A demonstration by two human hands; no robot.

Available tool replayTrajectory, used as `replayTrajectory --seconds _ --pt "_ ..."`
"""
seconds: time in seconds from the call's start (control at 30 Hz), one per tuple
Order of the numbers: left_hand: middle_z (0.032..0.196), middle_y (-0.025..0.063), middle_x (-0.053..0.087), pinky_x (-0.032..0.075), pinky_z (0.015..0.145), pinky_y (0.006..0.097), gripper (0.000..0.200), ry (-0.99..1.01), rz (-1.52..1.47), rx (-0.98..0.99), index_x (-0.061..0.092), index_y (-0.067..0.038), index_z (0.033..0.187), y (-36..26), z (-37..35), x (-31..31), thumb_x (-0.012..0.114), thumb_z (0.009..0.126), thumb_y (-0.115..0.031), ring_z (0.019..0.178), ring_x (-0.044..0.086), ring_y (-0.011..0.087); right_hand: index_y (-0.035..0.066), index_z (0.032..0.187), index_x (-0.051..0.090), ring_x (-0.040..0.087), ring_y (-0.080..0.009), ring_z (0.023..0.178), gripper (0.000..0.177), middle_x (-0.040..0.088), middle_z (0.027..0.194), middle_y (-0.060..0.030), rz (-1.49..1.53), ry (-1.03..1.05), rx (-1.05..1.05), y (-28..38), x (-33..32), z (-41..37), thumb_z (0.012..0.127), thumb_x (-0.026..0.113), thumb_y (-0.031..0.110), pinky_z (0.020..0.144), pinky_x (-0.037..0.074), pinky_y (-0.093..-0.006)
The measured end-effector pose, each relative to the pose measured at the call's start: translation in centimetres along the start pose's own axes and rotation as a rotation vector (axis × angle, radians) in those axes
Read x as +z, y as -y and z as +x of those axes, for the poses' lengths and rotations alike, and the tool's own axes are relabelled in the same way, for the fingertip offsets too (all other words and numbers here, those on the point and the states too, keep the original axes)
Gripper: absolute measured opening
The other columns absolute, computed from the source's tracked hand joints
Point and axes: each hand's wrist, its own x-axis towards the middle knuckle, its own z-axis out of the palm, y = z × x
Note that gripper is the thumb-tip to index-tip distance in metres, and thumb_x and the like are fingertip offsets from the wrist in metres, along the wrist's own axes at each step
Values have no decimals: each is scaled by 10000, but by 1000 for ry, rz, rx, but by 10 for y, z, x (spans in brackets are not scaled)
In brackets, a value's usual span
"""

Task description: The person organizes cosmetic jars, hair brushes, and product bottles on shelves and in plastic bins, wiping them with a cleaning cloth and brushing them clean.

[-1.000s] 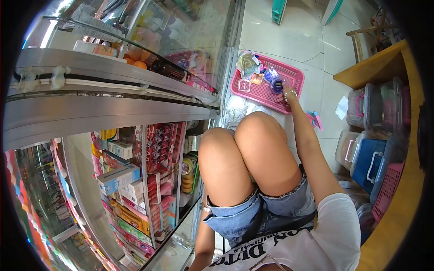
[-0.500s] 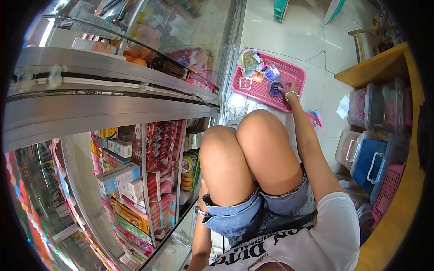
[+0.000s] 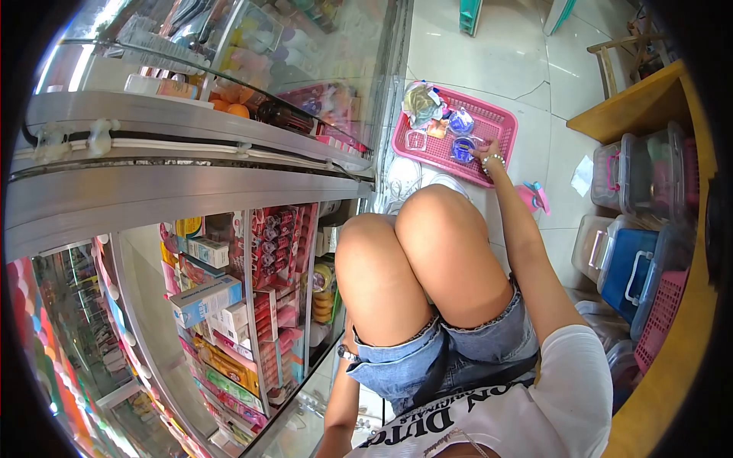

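My right hand (image 3: 489, 151), with a beaded bracelet at the wrist, reaches into a pink plastic basket (image 3: 500, 120) on the floor. Its fingers close on the right edge of a small round container (image 3: 462, 149), clear with blue inside. A second blue-and-clear packet (image 3: 460, 120) lies just beyond it. To the left in the basket are a crumpled greenish wrapper (image 3: 421, 105), a small orange packet (image 3: 437, 128) and a pinkish-white frame-shaped piece (image 3: 416, 140). My left arm hangs beside my thigh, a watch (image 3: 347, 353) on its wrist; the left hand itself is hidden behind my leg.
A glass display case (image 3: 305, 46) and shelves of boxed goods (image 3: 206, 301) line the left side. Lidded plastic boxes (image 3: 630, 275) are stacked at right under a wooden table (image 3: 626, 99). A pink slipper (image 3: 532, 198) and a paper scrap (image 3: 582, 176) lie on the tiled floor.
My right hand's fingers have drawn in from a spread pose to the round container's edge. The container has shifted slightly and shows more blue.
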Motion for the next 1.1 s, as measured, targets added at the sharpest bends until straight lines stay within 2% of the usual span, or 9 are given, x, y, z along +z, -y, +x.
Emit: replayTrajectory --seconds 0.07,0.1,0.2,0.37,0.47,0.73,0.9,1.0,1.1 --pt "960 176 531 434 772 374 381 8 16 8 454 27 1026 -1 0 0 471 824 -296 866 514 290 10 1122 365 569 -159 600 666 598 766 -99 -31 53 29 3 0 1 616 790 92 511 482 -282" --pt "957 176 531 434 770 375 381 11 23 12 455 27 1023 -1 3 -1 473 822 -296 863 514 290 10 1122 365 569 -159 600 666 598 766 -99 -30 51 29 3 -1 0 616 790 92 511 482 -282" --pt "947 177 533 433 765 376 379 15 44 21 459 28 1013 -2 6 -2 479 817 -296 854 515 293 -15 1108 370 559 -153 531 599 597 737 -102 87 134 125 4 -7 -4 658 757 71 420 454 -267" --pt "930 178 535 433 757 378 376 11 76 24 466 29 997 -1 3 0 487 809 -296 838 516 296 -20 1088 379 568 -152 532 538 594 725 -88 168 211 216 10 -15 -15 690 730 70 404 463 -261" --pt "920 179 537 432 753 379 374 0 94 31 470 29 988 -1 2 -2 493 805 -296 829 517 298 -6 1049 402 577 -148 546 448 595 730 -77 366 182 294 15 -14 -25 720 698 60 418 486 -248" --pt "893 181 540 431 740 383 370 -2 161 71 480 30 962 -1 -6 -3 507 792 -296 804 520 303 22 926 484 594 -156 593 236 602 760 -65 477 155 411 19 -16 -37 760 648 56 492 521 -257" --pt "877 182 543 430 732 385 367 -4 192 76 487 31 946 0 -8 -2 516 784 -297 788 521 307 5 1029 443 597 -170 587 348 596 799 -94 738 192 477 17 -19 -36 754 653 49 499 523 -242" --pt "867 183 544 430 727 386 366 -7 210 82 490 32 937 0 -10 -3 521 779 -297 779 522 309 29 967 499 602 -164 614 258 603 800 -67 1100 182 550 20 -22 -37 763 652 72 574 533 -242" --pt "857 184 545 429 723 387 364 -3 235 88 494 32 927 0 -11 -4 527 774 -297 770 523 311 44 926 530 597 -156 684 207 606 815 -50 1055 180 537 14 -21 -31 768 654 98 625 531 -267"
